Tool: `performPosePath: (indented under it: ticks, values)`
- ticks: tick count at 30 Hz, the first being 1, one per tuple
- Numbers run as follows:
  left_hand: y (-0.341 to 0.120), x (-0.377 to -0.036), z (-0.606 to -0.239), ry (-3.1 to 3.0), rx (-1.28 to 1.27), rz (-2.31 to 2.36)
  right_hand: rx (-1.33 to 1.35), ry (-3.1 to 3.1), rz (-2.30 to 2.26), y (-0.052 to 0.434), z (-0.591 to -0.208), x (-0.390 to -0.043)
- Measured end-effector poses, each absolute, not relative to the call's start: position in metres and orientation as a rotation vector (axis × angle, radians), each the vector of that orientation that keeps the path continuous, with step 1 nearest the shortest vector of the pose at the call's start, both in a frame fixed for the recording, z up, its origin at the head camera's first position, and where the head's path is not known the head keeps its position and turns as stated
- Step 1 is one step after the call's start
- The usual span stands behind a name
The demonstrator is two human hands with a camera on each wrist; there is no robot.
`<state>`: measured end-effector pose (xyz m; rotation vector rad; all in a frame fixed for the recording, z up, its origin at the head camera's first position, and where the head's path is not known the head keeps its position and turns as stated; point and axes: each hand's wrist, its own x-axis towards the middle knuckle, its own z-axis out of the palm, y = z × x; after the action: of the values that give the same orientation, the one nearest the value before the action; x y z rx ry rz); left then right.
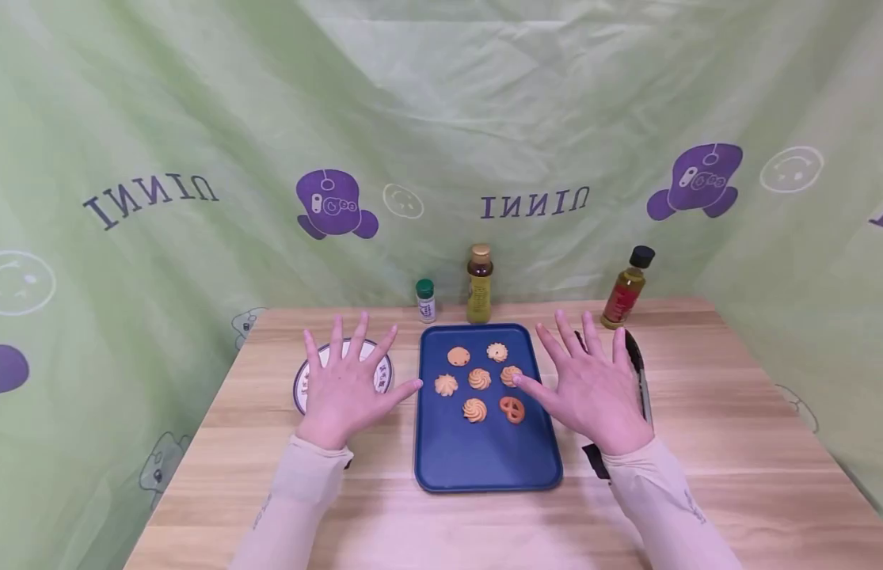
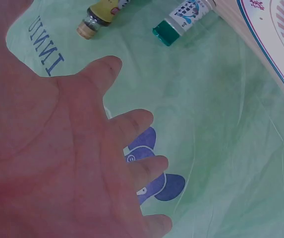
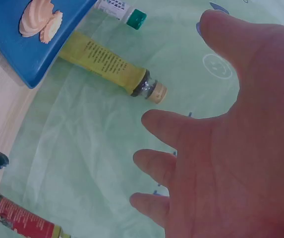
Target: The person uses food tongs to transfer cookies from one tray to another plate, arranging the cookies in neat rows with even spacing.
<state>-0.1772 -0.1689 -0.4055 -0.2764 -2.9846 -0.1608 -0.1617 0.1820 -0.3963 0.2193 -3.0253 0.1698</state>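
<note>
— Where were your hands?

— My left hand point(image 1: 344, 388) hovered, fingers spread wide and holding nothing, above a round plate point(image 1: 302, 383) on the wooden table point(image 1: 726, 427). My right hand point(image 1: 591, 388) was just as open and empty, over black tongs point(image 1: 637, 372).

— And the cookies?

— Seven cookies point(image 1: 478, 378) lay on the blue tray point(image 1: 477, 463) between my hands, my right thumb near one. Three bottles point(image 1: 479, 285) stood behind the tray.
</note>
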Motion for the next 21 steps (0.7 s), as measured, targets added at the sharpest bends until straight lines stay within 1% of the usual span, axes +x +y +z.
performPosePath:
  ticks: [6, 11, 16, 21]
  values:
    - [-0.169, -0.18, -0.409, -2.994, -0.289, -0.229, 0.242, -3.046, 0.196, 0.18, -0.401, -0.161]
    - [-0.181, -0.196, -0.415, -3.009, -0.345, -0.378, 0.288, -3.098, 0.326, 0.189, -0.401, -0.164]
    - [-0.218, -0.212, -0.428, -2.997, -0.315, -0.539, 0.339, -3.142, 0.487, 0.212, -0.406, -0.169]
    - [-0.27, -0.222, -0.444, -3.019, -0.158, -0.826, 0.342, -3.154, 0.511, 0.248, -0.417, -0.169]
